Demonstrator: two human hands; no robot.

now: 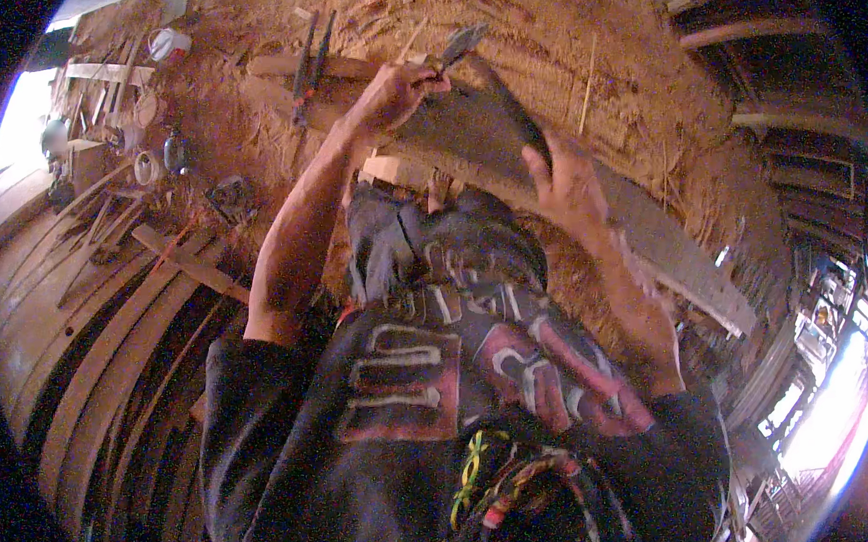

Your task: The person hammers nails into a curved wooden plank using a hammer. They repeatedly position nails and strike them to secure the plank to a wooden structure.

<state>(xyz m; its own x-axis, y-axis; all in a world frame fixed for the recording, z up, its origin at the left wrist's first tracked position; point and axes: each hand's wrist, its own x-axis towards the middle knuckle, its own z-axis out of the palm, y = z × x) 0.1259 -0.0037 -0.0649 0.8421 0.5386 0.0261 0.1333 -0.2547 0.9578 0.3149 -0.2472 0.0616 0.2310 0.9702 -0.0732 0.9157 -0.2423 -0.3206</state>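
Tool (514,105) is far, between my hands, by the plank (486,133). Left hand (397,96) is clamped near its grey head; right hand (567,176) at dark handle, can't tell if gripping. I'd steady the handle, fingers off any edge.

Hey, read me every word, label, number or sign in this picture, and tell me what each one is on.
Dark shirt: large white-outlined and red characters on its front; I won't copy out printed wording.
Dark tool at the left hand: no readable marking.
White bucket: too small and blurred to read any marking.
Elsewhere: nothing legible.
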